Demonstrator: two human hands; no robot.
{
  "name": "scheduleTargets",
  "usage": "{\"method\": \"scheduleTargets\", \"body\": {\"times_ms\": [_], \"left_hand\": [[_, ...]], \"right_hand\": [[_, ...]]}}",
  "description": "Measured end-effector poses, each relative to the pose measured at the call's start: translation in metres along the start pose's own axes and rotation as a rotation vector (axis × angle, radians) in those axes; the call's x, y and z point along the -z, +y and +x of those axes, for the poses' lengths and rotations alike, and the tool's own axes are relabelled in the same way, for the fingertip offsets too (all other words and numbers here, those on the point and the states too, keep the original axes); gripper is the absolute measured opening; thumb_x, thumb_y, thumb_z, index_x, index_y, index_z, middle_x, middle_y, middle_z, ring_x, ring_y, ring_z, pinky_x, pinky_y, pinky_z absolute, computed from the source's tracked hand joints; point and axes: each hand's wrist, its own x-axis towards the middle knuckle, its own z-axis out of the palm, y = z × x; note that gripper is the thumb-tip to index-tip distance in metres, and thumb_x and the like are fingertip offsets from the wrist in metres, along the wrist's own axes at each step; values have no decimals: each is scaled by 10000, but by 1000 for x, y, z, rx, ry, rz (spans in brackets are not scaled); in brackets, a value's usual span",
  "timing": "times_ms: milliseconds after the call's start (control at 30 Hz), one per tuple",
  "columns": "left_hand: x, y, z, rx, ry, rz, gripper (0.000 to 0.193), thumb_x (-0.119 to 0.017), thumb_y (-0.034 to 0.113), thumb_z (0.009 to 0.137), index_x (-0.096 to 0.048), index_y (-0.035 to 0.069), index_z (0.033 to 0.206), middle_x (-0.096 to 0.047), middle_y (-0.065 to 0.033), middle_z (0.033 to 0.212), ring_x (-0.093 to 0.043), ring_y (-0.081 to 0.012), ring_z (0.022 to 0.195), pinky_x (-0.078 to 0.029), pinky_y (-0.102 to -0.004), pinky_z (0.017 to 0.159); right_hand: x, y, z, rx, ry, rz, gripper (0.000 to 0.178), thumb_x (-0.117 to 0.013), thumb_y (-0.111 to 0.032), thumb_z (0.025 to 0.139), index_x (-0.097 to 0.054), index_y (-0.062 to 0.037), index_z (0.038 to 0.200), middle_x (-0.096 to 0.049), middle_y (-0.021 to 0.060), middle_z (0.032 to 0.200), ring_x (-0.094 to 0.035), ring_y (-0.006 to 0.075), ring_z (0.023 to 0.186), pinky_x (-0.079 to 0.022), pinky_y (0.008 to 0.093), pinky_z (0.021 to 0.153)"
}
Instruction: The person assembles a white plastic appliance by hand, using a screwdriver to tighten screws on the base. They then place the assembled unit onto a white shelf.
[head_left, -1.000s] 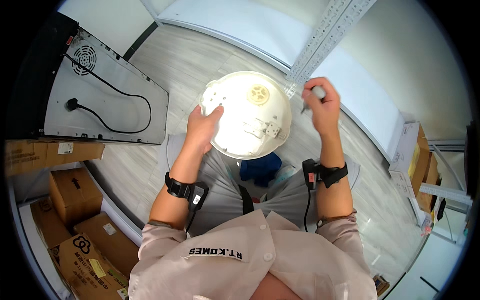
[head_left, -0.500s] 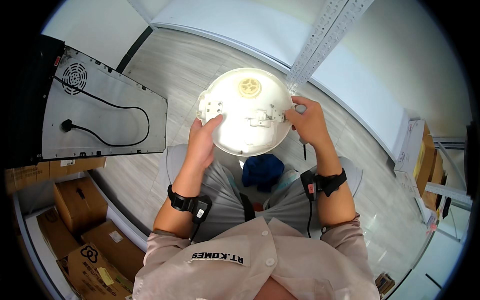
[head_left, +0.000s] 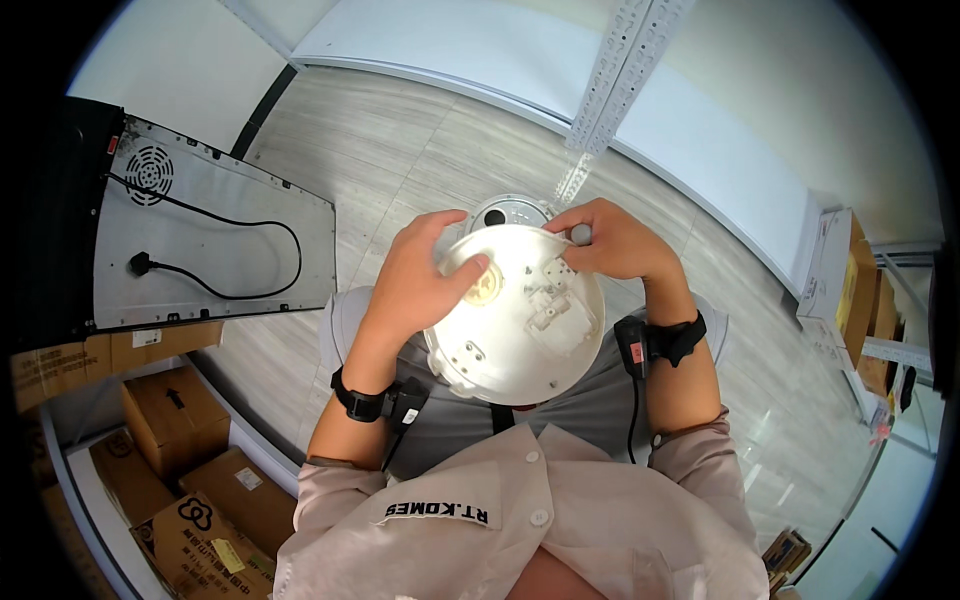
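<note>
A round white plastic cover (head_left: 500,340), like an appliance lid, is held tilted over my lap. Its face shows a yellowish round fitting, a raised bracket and small screw holes. My left hand (head_left: 415,280) grips its left edge, thumb on the face beside the yellowish fitting. My right hand (head_left: 615,243) pinches the far rim near the top right. A grey rounded end, apparently a screwdriver handle (head_left: 581,235), shows in that same hand; its shaft is hidden. Beyond the cover, partly hidden by it, is a round silvery part (head_left: 512,210) with a dark hole.
To the left lies a metal-backed appliance (head_left: 220,245) with a black power cord (head_left: 250,222) and plug. Cardboard boxes (head_left: 175,415) fill a shelf at lower left. A perforated metal post (head_left: 620,80) and white shelf (head_left: 440,70) stand ahead; another carton (head_left: 835,270) is at right.
The cover has turned anticlockwise and come closer to my body, hiding the blue cloth on my lap. The round silvery part has come into view behind it. Both hands have shifted along its rim.
</note>
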Motion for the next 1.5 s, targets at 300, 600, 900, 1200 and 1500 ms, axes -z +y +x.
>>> {"method": "scheduleTargets", "body": {"times_ms": [300, 600, 900, 1200, 1500], "left_hand": [[-37, -12, -3, 103, -394, -268, 435, -765, 311, 929, -718, 28, 1256, -764, -179, 1141, -734, -316, 1009, -558, -387, 905], [-35, -44, -11, 320, -255, -243, 316, -651, 251, 1024, -719, -21, 1168, -755, -174, 896, -714, -266, 796, -549, -377, 779], [-31, -50, 0, 395, -110, -326, 324, -638, 255, 1050, -708, -41, 1160, -746, -112, 930, -673, -161, 826, -540, -329, 767], [-36, -57, -1, 431, -112, -388, 361, -595, 259, 1057, -690, -63, 1190, -756, -167, 951, -713, -221, 853, -555, -369, 810], [-33, -44, -2, 386, -226, -233, 409, -670, 272, 1010, -647, -40, 1272, -754, -197, 1045, -729, -282, 952, -562, -388, 854]], "right_hand": [[-28, 10, 18, -27, -326, -186, 430, -691, -121, 789, -780, -33, 1200, -774, 97, 955, -664, 140, 829, -531, 300, 750], [-51, 4, 11, 103, 127, -462, 466, -842, -325, 816, -737, -80, 1198, -751, 114, 1056, -718, 286, 939, -554, 406, 821], [-49, -23, -4, -91, 202, -656, 557, -842, -346, 788, -701, -117, 1276, -695, 91, 1236, -707, 310, 1036, -566, 435, 862], [-45, -19, -9, -142, 215, -618, 409, -780, -288, 874, -729, -93, 1230, -773, 164, 925, -736, 348, 888, -567, 460, 838], [-45, -8, -4, -162, 212, -679, 231, -713, -230, 923, -770, -144, 1129, -760, 110, 890, -722, 345, 881, -556, 470, 759]]}}
